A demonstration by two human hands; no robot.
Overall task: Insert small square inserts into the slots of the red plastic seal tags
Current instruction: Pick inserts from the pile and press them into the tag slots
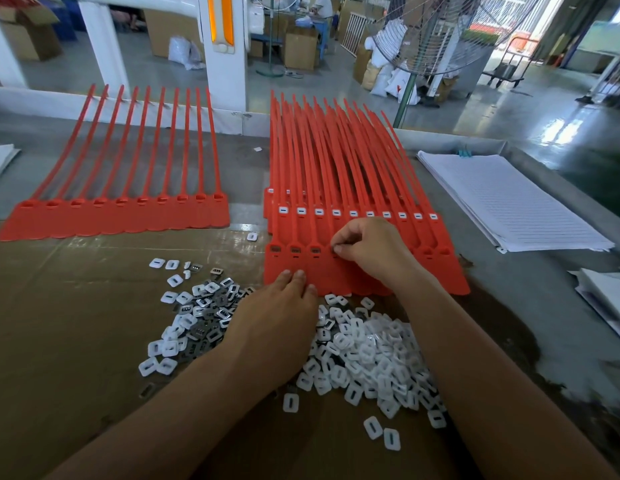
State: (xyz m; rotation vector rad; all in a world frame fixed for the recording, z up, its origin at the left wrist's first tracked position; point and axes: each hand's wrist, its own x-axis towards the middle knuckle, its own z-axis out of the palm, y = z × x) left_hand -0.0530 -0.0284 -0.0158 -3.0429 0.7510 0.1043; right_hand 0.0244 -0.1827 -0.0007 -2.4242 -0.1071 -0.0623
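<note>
A strip of red seal tags (pixel 450 271) lies in front of me on a stack of more red tags; three of its slots on the left hold grey metal inserts (pixel 296 250). The row behind shows white inserts (pixel 319 211) in its slots. My right hand (pixel 367 249) pinches a small insert at the fourth slot. My left hand (pixel 277 320) lies flat, fingertips pressing the strip's lower edge. Loose white square inserts (pixel 374 355) and grey metal ones (pixel 211 306) are heaped on the cardboard below.
A second strip of red tags (pixel 121 216) with empty slots lies at the left. A stack of lined white sheets (pixel 509 202) sits at the right, more paper (pixel 606 292) at the far right edge. A standing fan (pixel 436 32) and cartons are beyond the table.
</note>
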